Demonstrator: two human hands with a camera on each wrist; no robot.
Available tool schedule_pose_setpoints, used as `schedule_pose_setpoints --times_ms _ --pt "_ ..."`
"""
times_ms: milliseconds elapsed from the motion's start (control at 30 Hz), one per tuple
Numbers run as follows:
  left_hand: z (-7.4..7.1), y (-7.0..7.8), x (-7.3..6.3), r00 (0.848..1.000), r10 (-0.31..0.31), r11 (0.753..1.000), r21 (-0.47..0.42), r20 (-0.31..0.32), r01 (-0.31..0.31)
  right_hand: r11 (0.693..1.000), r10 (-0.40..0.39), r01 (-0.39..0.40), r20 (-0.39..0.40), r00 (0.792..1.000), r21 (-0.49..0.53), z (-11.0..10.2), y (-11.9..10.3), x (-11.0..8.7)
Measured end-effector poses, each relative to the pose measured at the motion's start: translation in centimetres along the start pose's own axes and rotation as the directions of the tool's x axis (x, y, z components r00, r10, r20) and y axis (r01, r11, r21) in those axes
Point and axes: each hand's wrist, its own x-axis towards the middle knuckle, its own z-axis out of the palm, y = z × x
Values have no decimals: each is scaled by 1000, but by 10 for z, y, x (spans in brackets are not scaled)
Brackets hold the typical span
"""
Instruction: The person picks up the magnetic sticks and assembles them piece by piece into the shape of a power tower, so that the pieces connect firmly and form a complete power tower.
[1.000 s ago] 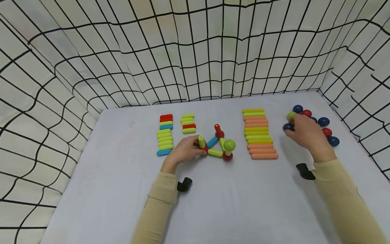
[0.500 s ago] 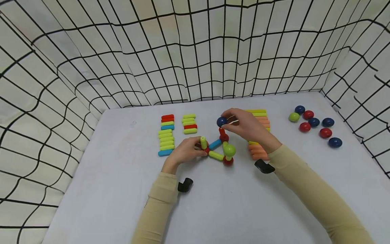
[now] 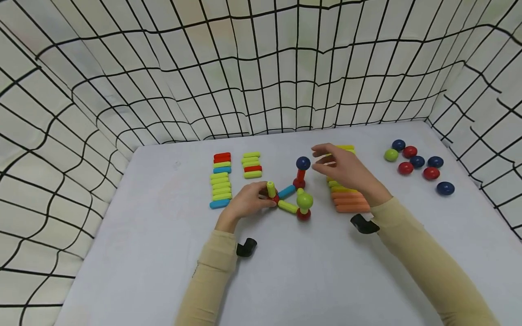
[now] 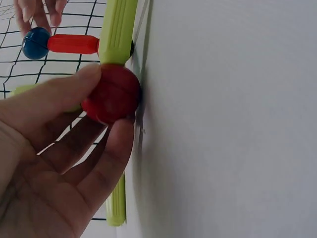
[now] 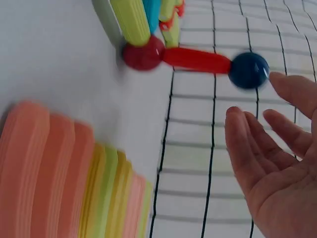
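My left hand (image 3: 248, 200) pinches a red ball (image 4: 115, 94) at the left corner of a triangle of balls and rods. A green rod (image 3: 271, 189) stands up from that ball. At the far corner a red rod (image 3: 301, 175) rises with a dark blue ball (image 3: 303, 163) on top. The near right corner carries a green ball (image 3: 304, 200) on an upright rod. Just right of the blue ball is my right hand (image 3: 342, 165), its fingers parted and holding nothing. In the right wrist view the thumb lies close to the blue ball (image 5: 248, 70); whether they touch I cannot tell.
Orange, yellow and green rods (image 3: 351, 202) lie in a column partly under the right hand. Shorter rods (image 3: 220, 183) form two columns at the left. Several loose balls (image 3: 431, 173) sit at the right. Black netting (image 3: 277, 68) on white walls encloses the table.
The right hand picked up a dark blue ball on the right, brought it left onto the upright red rod, and let go, shifting slightly right. The left hand stays on its red ball.
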Motion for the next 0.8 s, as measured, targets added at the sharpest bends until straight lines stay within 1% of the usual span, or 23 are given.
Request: schedule_pose_setpoints --times_ms 67,100,167,200,267,300,333,400,433,500,567,633,733,800 --pt "0 -1 -1 1000 -7 1000 7 17 7 996 82 -83 -41 996 -34 -13 9 -9" --pt "1 -2 -2 1000 -9 1000 8 30 9 989 128 -132 -70 989 -63 -20 16 -13" --pt "1 -2 -2 998 0 1000 10 57 -1 963 210 -230 -141 967 -141 -35 31 -22" --pt "2 -2 -2 998 7 1000 13 69 -8 942 244 -276 -176 954 -190 -42 39 -27" --pt "3 -1 -3 996 24 1000 16 85 -26 886 317 -375 -235 919 -273 -55 56 -36" --pt "4 0 -2 996 32 999 23 88 -34 849 345 -419 -263 901 -322 -60 64 -41" --pt "5 1 -2 996 39 999 31 86 -41 817 365 -450 -280 888 -362 -64 71 -45" --pt "7 2 -2 997 37 998 49 71 -40 769 397 -484 -282 873 -417 -71 83 -53" --pt "9 3 -2 998 33 998 54 57 -36 754 408 -492 -277 870 -435 -73 88 -56" --pt "12 5 0 999 23 998 59 23 -24 746 409 -485 -261 874 -457 -75 94 -61" --pt "16 6 1 1000 8 998 56 -15 -7 754 398 -466 -241 885 -463 -75 98 -65" --pt "18 8 2 999 11 999 49 -43 -9 758 390 -453 -230 891 -469 -76 99 -67" --pt "21 11 4 998 17 999 42 -55 -15 763 379 -432 -208 902 -481 -78 102 -69" --pt "21 11 5 999 22 999 42 -37 -21 765 379 -422 -190 906 -486 -79 104 -70"
